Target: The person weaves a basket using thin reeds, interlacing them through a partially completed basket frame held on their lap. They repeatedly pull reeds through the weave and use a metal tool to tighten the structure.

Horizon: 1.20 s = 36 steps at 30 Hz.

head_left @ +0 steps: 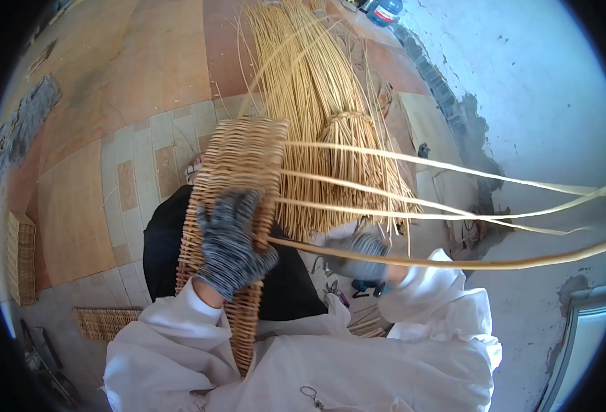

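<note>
My left hand (pixel 231 244), in a grey knitted glove, grips a long woven wicker panel (pixel 237 151) that lies upright along my lap, its fingers over the weave and right edge. Several pale flexible strands (pixel 419 154) run from the panel's right side toward the right wall, and a thicker cane (pixel 495 262) crosses below them. My right hand (pixel 354 254), also gloved, is blurred just behind that cane, right of the panel; what its fingers hold is unclear. Black cloth (pixel 165 226) lies under the panel.
A large bundle of straw-coloured canes (pixel 303 69) lies ahead on the floor. Woven pieces lie at left (pixel 21 257) and lower left (pixel 104 323). Small tools (pixel 334 292) lie below my right hand. A blue water bottle (pixel 385 10) stands by the white wall (pixel 543 82).
</note>
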### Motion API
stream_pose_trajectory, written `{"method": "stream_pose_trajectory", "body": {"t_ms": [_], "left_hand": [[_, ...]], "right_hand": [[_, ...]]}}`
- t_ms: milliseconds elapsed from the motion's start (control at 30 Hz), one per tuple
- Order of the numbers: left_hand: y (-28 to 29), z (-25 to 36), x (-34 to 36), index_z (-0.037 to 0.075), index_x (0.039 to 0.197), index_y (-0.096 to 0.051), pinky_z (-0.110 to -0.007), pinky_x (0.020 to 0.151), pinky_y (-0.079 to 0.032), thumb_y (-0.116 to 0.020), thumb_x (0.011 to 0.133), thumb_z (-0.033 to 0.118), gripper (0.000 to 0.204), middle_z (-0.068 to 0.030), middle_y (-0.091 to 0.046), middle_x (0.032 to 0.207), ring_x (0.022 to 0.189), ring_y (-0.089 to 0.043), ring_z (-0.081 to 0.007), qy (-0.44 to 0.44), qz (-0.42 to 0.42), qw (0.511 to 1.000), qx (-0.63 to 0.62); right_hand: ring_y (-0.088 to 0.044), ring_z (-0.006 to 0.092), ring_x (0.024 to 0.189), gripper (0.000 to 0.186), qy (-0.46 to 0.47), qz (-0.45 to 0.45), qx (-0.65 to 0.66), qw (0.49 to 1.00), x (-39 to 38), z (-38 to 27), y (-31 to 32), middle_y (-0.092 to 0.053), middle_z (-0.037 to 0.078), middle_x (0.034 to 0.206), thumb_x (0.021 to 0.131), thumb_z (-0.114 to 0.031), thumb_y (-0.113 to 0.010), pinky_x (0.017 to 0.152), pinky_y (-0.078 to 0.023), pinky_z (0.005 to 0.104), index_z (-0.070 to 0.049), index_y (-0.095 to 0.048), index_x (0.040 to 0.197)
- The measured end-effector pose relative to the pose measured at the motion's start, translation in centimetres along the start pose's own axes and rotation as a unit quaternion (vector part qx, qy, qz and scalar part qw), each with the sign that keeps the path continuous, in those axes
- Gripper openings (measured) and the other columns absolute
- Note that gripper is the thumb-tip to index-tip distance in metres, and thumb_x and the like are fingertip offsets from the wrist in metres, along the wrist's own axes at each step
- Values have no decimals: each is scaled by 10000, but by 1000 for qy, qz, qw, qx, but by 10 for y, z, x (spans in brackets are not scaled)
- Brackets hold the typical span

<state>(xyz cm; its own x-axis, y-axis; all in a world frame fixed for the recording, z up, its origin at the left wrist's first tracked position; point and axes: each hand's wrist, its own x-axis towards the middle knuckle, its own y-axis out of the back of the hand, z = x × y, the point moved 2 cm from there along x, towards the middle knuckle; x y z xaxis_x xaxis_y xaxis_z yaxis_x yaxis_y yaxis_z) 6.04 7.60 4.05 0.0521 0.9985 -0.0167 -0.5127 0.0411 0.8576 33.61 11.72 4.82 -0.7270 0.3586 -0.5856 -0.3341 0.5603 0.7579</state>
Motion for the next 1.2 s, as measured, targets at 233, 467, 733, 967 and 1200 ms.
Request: {"method": "stream_pose_trajectory", "body": {"t_ms": [233,467,733,967,1200], "left_hand": [[-7,-23,15,60,1393,-305,-540,1098,-114,-700,587,579,1037,-200,-289,1416,1329,-239,-372,-111,2,993,-25],[13,-36,-11,75,1371,-375,-525,1113,-68,-611,534,783,1121,-125,-373,1409,1355,-233,-347,-223,-71,972,5],[7,-43,-9,95,1330,-441,-516,1115,-83,-587,558,785,1045,-116,-426,1371,1335,-284,-336,-231,-47,972,-14],[6,-42,-9,95,1326,-439,-526,1110,-101,-598,570,770,1025,-112,-439,1348,1324,-289,-335,-217,-39,975,-36],[6,-41,-11,100,1325,-444,-534,1106,-99,-609,575,762,1014,-111,-441,1340,1306,-302,-350,-210,-41,977,-20]], "right_hand": [[-610,268,940,540,-23,52,275,960,-46,-5,-57,-625,149,1024,821,-222,-656,817,-495,350,-91,-471,1312],[-639,239,786,505,13,258,407,876,-19,-63,-3,-642,114,909,764,-147,-713,739,-519,326,-114,-561,1244],[-645,197,849,464,-24,230,452,862,-7,-64,-13,-654,111,1009,776,-165,-720,788,-507,302,-113,-588,1218],[-616,199,707,472,38,179,477,860,-8,-51,1,-639,127,888,821,-193,-668,669,-516,307,-175,-542,1275],[-621,179,798,427,-61,28,489,870,-3,-47,39,-663,110,964,857,-225,-625,735,-504,303,-140,-547,1268]]}}
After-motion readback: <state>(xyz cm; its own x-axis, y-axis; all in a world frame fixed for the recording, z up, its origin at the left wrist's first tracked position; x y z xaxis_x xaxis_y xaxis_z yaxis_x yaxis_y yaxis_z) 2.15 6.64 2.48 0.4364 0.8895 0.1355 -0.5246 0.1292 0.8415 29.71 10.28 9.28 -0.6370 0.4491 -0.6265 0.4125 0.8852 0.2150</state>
